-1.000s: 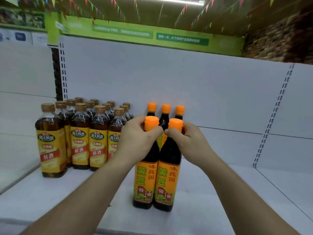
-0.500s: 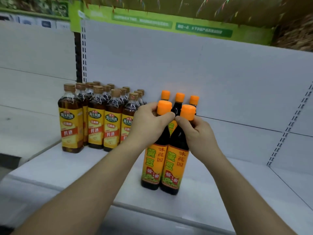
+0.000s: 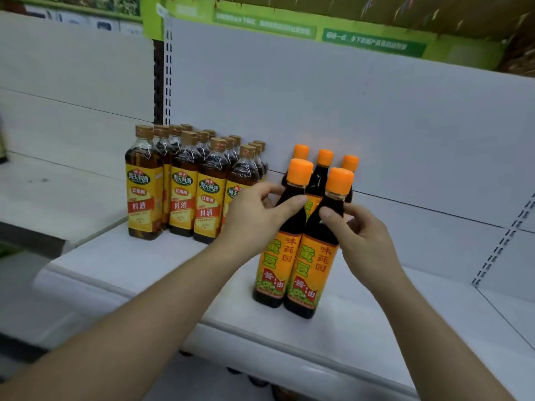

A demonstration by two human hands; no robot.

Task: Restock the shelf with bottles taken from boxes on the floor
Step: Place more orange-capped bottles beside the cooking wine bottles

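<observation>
Head view, centre of frame. Both hands are sliding down off the orange caps (image 3: 301, 170), which they were covering half a second ago, and are now lying at the shoulders of the two front soy sauce bottles. The left hand (image 3: 257, 218) is keeping only a loose, narrow pinch on the left front soy sauce bottle (image 3: 273, 256), thumb on its front and fingers spreading behind. The right hand (image 3: 362, 238) is doing likewise on the right front soy sauce bottle (image 3: 311, 264). Both bottles are standing upright and touching on the white shelf (image 3: 162, 267), just in front of the rear soy sauce bottles (image 3: 324, 169). The placement is probably ending and the release is beginning; the next trip to the boxes, which are out of view, is likely to follow.

Count: five soy sauce bottles, three behind and two in front. At centre left, the cooking wine bottles (image 3: 179, 192) are showing four in the front row and about a dozen caps overall; the exact total is unclear.
</observation>
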